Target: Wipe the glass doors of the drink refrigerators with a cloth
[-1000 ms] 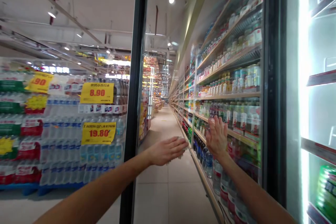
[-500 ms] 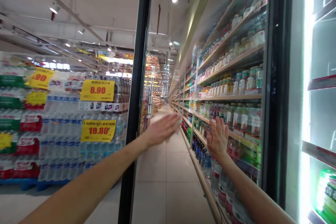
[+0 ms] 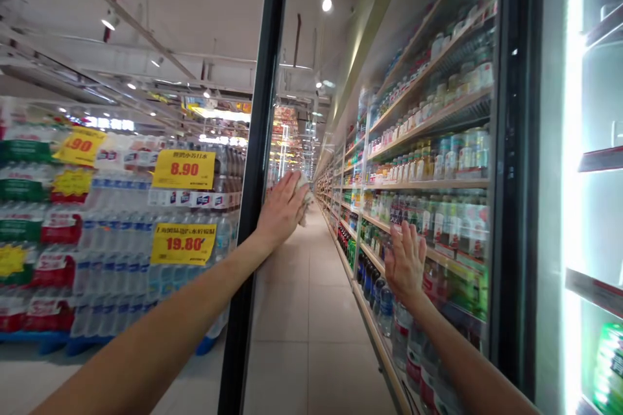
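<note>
Left hand, fingers nearly straight, holds pale cloth against glass door beside black edge; open right hand lies flat, well apart.

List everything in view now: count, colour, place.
Door frame: one, black, centre
Signs: five, yellow, left
Bottle packs: many, clear, red, green, left
Pallets: count unclear, blue, under packs
Shelved drinks: many, mixed, seen in the door's glass
Green item: one, lower right
Ceiling lights: several, white, above
Cloth: one, whitish, at left hand
Left hand: one, bare, centre
Right hand: one, bare, right of centre
</note>
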Motion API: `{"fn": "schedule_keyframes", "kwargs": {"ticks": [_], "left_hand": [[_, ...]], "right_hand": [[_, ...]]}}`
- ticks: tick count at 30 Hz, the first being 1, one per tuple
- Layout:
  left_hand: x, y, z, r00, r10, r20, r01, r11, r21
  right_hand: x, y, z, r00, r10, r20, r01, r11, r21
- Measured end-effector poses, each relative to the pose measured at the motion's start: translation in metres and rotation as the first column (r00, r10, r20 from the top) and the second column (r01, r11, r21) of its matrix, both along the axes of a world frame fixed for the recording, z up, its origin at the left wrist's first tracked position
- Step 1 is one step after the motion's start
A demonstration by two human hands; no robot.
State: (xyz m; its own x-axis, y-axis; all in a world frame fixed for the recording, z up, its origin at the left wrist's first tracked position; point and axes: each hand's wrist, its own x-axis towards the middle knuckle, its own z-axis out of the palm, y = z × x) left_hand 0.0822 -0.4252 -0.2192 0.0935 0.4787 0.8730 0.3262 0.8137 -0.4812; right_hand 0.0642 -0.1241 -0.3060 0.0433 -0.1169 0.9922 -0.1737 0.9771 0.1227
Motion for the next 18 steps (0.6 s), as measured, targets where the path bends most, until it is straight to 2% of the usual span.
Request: {"fn": "schedule_keyframes", "kwargs": {"ticks": [1,2,3,4,5,6,7,9,10,11,12,14,16,17,18], "left_hand": [[-0.001,0.001,-0.004,1.000,-0.017,-0.016,0.017,0.999,-0.046],[-0.001,0.002,-0.011,0.999,-0.037,-0.023,0.032,0.984,-0.178],[-0.001,0.004,-0.020,0.998,-0.056,-0.019,0.046,0.935,-0.352],[-0.001,0.006,-0.026,0.997,-0.072,-0.006,0.058,0.857,-0.513],[0.000,0.008,-0.028,0.997,-0.077,0.007,0.065,0.790,-0.610],[0.000,0.009,-0.025,0.997,-0.075,0.010,0.064,0.771,-0.633],[0.000,0.009,-0.017,0.998,-0.067,0.001,0.055,0.812,-0.581],[-0.001,0.009,0.005,0.998,-0.043,-0.040,0.029,0.953,-0.302],[-0.001,0.009,0.013,0.998,-0.028,-0.051,0.019,0.985,-0.171],[-0.002,0.010,0.016,0.999,-0.019,-0.050,0.014,0.994,-0.105],[-0.002,0.011,0.012,0.999,-0.015,-0.039,0.011,0.993,-0.119],[0.000,0.014,-0.012,1.000,-0.020,-0.005,0.017,0.947,-0.321],[0.003,0.016,-0.039,0.999,-0.038,0.018,0.041,0.820,-0.570],[0.004,0.016,-0.046,0.999,-0.043,0.023,0.048,0.765,-0.642],[0.006,0.015,-0.046,0.999,-0.045,0.020,0.047,0.756,-0.653]], "right_hand": [[0.001,0.000,0.000,1.000,0.001,0.004,-0.001,1.000,0.000],[0.001,0.000,0.000,1.000,0.002,0.008,-0.002,1.000,0.001],[0.001,-0.001,0.000,1.000,0.004,0.009,-0.004,1.000,0.002],[0.001,-0.001,0.001,1.000,0.005,0.009,-0.005,1.000,0.003],[0.001,-0.001,0.001,1.000,0.006,0.009,-0.006,1.000,0.002],[0.001,-0.001,0.001,1.000,0.007,0.011,-0.007,1.000,0.002],[0.001,0.000,0.000,1.000,0.007,0.013,-0.007,1.000,0.001],[0.001,0.000,0.000,1.000,0.006,0.017,-0.006,1.000,-0.001],[0.001,0.000,0.000,1.000,0.004,0.018,-0.004,1.000,-0.003],[0.001,0.000,0.000,1.000,0.003,0.017,-0.003,1.000,-0.005],[0.001,0.000,0.000,1.000,0.002,0.013,-0.001,1.000,-0.006],[0.001,0.000,0.000,1.000,-0.001,0.009,0.001,1.000,-0.007],[0.001,-0.001,0.000,1.000,-0.003,0.006,0.003,1.000,-0.002],[0.001,-0.001,0.000,1.000,-0.004,0.005,0.004,1.000,0.001],[0.001,-0.001,0.000,1.000,-0.005,0.005,0.005,1.000,0.002]]}}
